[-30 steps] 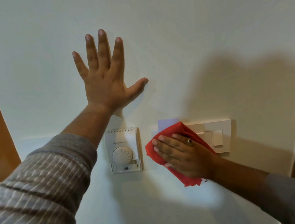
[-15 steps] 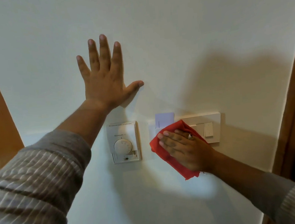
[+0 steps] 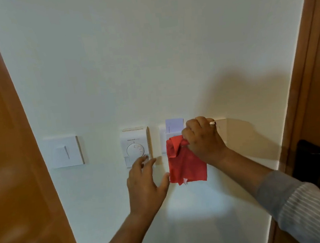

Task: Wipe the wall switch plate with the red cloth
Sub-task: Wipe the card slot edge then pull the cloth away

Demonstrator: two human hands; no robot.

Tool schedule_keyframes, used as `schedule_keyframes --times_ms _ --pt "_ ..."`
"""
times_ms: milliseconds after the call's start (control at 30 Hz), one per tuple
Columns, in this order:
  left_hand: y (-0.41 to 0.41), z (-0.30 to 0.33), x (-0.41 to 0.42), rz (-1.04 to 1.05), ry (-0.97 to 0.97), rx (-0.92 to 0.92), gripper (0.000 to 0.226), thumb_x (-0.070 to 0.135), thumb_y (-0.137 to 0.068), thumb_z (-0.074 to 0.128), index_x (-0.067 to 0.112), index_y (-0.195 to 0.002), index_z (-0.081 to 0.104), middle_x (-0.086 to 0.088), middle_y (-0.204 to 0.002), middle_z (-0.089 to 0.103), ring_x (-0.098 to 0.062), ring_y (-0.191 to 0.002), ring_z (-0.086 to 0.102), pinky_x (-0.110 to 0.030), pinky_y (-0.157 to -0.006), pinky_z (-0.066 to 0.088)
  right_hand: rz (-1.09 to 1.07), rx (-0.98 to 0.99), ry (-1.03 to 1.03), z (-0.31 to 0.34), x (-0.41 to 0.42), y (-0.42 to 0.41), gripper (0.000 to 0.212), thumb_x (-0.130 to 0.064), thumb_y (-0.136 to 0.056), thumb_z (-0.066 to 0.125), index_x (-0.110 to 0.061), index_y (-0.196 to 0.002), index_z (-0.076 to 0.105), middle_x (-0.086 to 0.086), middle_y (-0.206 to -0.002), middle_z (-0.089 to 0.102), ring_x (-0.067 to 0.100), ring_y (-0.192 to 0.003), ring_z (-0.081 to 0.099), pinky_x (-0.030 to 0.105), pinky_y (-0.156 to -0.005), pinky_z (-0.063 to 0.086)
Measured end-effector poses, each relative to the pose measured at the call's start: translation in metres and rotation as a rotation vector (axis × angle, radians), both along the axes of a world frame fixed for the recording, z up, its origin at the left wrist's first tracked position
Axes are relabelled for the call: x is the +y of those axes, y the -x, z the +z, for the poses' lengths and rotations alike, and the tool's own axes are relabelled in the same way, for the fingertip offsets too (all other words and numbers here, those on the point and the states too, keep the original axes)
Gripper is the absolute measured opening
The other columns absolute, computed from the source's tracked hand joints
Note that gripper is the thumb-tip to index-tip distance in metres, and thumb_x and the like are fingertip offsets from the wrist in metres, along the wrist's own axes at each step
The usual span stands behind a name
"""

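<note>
Right hand (image 3: 203, 139) clutches red cloth (image 3: 186, 163) against switch plate (image 3: 222, 127).

One head-worn view here, facing the pale wall (image 3: 150, 64) straight on and close up, both forearms reaching in from the bottom edge. Just beyond the left hand (image 3: 144, 182) fingers sits the dial thermostat (image 3: 135, 146). A second switch (image 3: 64, 152) sits further left. Wooden frames (image 3: 13, 153) edge both sides, bowed by the wide lens.
</note>
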State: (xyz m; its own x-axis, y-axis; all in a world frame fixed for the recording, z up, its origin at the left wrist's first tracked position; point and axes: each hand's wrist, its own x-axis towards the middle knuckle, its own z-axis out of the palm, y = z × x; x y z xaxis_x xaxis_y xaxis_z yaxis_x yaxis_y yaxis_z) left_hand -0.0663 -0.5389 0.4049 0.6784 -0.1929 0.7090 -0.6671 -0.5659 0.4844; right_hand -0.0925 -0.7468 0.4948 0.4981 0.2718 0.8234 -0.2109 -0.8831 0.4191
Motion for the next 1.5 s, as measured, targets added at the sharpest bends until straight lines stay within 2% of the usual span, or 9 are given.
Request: schedule_keyframes --times_ms 167,333,433,500,567,667,867,1233,1500 --pt "0.007 0.039 -0.013 -0.361 0.129 0.242 0.077 0.055 -0.069 0.087 0.034 -0.135 0.053 0.020 -0.123 0.061 0.001 -0.112 0.057 -0.019 -0.096 0.046 0.337 0.342 -0.366 0.030 0.014 0.026 0.027 -0.021 -0.077 0.079 -0.017 -0.083 0.053 0.001 -0.071 0.061 0.034 -0.069 0.058 0.039 -0.070 0.039" --pt "0.001 0.071 0.001 -0.693 0.448 0.721 0.016 0.026 -0.091 0.077 0.028 -0.106 0.080 -0.003 -0.108 0.081 -0.023 -0.102 0.077 -0.033 -0.084 0.060 0.540 0.487 -0.741 0.060 0.032 0.039 0.046 -0.036 -0.069 0.086 -0.039 -0.095 0.048 -0.011 -0.072 0.060 0.010 -0.066 0.057 0.029 -0.062 0.042" --pt "0.005 0.077 0.008 -0.721 0.584 0.793 0.012 0.033 -0.089 0.076 0.026 -0.097 0.082 -0.006 -0.104 0.082 -0.021 -0.093 0.078 -0.027 -0.072 0.061 0.642 0.313 -1.332 0.046 0.038 0.045 0.063 -0.053 -0.069 0.085 -0.031 -0.121 0.056 -0.001 -0.095 0.069 0.009 -0.084 0.066 0.025 -0.071 0.054" --pt "0.008 0.078 0.009 -0.719 0.633 0.783 0.015 0.034 -0.090 0.075 0.023 -0.097 0.080 -0.007 -0.102 0.082 -0.021 -0.090 0.079 -0.027 -0.069 0.062 0.781 0.500 -1.738 0.018 0.045 0.049 0.064 -0.068 -0.074 0.072 -0.026 -0.122 0.064 0.003 -0.104 0.076 0.020 -0.092 0.073 0.035 -0.074 0.062" --pt "0.010 0.078 0.012 -0.700 0.643 0.780 0.012 0.031 -0.095 0.071 0.024 -0.099 0.080 -0.008 -0.103 0.082 -0.023 -0.093 0.079 -0.029 -0.071 0.062 0.913 0.643 -1.927 -0.013 0.055 0.049 0.058 -0.062 -0.081 0.068 -0.024 -0.125 0.065 0.005 -0.113 0.076 0.027 -0.101 0.074 0.046 -0.085 0.061" --pt "0.006 0.067 0.026 -0.633 0.652 0.791 0.014 0.032 -0.098 0.068 0.027 -0.099 0.081 -0.006 -0.106 0.081 -0.024 -0.098 0.078 -0.030 -0.074 0.063 1.105 0.502 -2.134 -0.044 0.073 0.041 0.048 -0.036 -0.086 0.075 -0.013 -0.126 0.064 0.013 -0.120 0.073 0.029 -0.109 0.071 0.048 -0.092 0.057" --pt "-0.004 0.015 0.099 -0.451 0.638 0.879 0.023 0.036 -0.098 0.067 0.021 -0.112 0.075 -0.005 -0.110 0.081 -0.021 -0.100 0.078 -0.027 -0.074 0.062 1.034 0.467 -2.190 -0.092 0.130 0.021 0.041 -0.003 -0.091 0.068 -0.011 -0.130 0.057 0.015 -0.119 0.072 0.029 -0.106 0.072 0.041 -0.085 0.059" --pt "-0.038 -0.087 0.290 -0.356 0.744 1.032 0.024 0.012 -0.096 0.067 0.016 -0.120 0.067 -0.002 -0.104 0.081 -0.016 -0.093 0.077 -0.028 -0.071 0.062 0.774 0.473 -2.243 -0.182 0.336 -0.016 0.043 -0.001 -0.094 0.064 -0.017 -0.132 0.052 0.010 -0.117 0.071 0.023 -0.102 0.072 0.035 -0.077 0.061" --pt "-0.046 -0.231 0.452 -0.006 0.495 1.211 0.036 0.018 -0.098 0.067 0.019 -0.133 0.060 0.008 -0.109 0.072 -0.002 -0.095 0.069 -0.015 -0.069 0.059 0.448 1.093 -2.089 -0.343 0.499 -0.026 0.079 -0.014 -0.097 0.061 -0.046 -0.154 0.015 -0.002 -0.156 0.038 0.020 -0.135 0.047 0.051 -0.109 0.046"
